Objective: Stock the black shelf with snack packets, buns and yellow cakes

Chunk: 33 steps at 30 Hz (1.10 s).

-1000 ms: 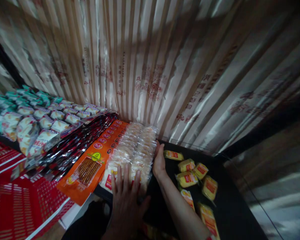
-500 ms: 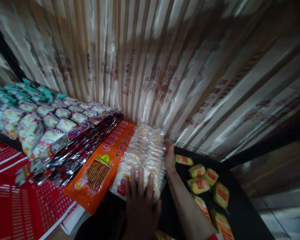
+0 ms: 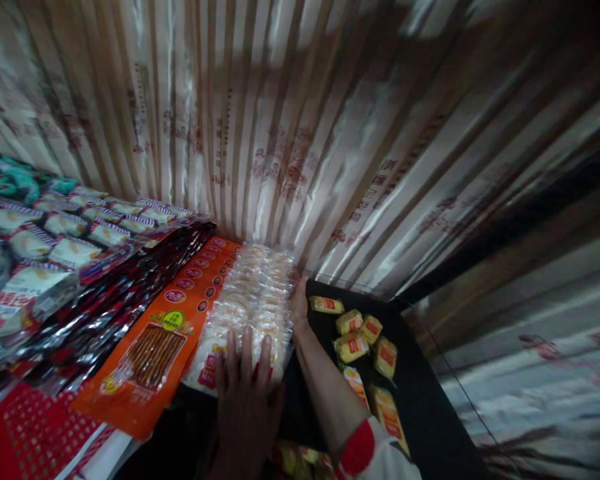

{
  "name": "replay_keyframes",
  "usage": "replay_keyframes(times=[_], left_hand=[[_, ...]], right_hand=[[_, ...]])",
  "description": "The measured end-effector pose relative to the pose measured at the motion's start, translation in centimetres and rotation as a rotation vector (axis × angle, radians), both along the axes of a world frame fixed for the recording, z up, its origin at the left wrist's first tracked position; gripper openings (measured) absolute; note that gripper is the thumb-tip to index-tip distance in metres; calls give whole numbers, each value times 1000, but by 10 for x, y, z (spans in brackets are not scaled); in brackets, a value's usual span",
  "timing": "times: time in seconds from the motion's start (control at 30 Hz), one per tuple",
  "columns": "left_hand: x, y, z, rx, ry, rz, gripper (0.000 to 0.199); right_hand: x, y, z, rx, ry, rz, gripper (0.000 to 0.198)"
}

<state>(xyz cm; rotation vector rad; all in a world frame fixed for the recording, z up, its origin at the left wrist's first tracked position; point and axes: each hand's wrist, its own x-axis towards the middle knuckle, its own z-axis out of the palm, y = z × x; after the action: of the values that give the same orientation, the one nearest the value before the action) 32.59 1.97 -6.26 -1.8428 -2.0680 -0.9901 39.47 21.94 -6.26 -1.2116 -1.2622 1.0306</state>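
Note:
Two rows of clear-wrapped white rice crackers (image 3: 255, 287) lie side by side on the black shelf. My left hand (image 3: 245, 380) rests flat on their near end, fingers spread. Along the right edge of the crackers, toward the back, stands my right hand (image 3: 299, 303); it is turned on its side against the wrappers, and part of its fingers is hidden. Left of the crackers, and touching them, lies an orange snack bag (image 3: 155, 353) with brown sticks pictured on it.
Small yellow-wrapped cakes (image 3: 353, 347) are scattered on the black shelf (image 3: 420, 400) at right. Dark red packets (image 3: 130, 293) and white snack packs (image 3: 65, 227) fill the left. A red basket (image 3: 35, 427) sits at lower left. A pleated, printed curtain (image 3: 280, 133) hangs behind.
The view has swung to the right, so everything sits farther left. Both hands keep their places at the crackers, and more of the right sleeve shows.

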Motion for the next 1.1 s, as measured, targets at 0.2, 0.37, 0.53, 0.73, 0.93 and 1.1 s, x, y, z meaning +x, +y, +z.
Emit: replay_keyframes(times=[0.2,0.37,0.53,0.73,0.93,1.1], left_hand=[[0,-4,1,30,24,-45,69],[5,-5,3,91,43,-104,80],[20,-2,0,167,95,-229,74],[25,-11,-4,201,183,-466,53],[44,-6,7,179,87,-613,45],[93,43,28,17,-354,-478,38]], right_hand=[[21,-5,11,9,11,-112,75],[79,-1,31,99,-476,-184,36],[137,-3,36,98,-846,26,30],[156,-5,34,84,-1045,232,38],[150,-5,53,-7,-1032,193,26],[144,7,62,-83,-819,-58,32]])
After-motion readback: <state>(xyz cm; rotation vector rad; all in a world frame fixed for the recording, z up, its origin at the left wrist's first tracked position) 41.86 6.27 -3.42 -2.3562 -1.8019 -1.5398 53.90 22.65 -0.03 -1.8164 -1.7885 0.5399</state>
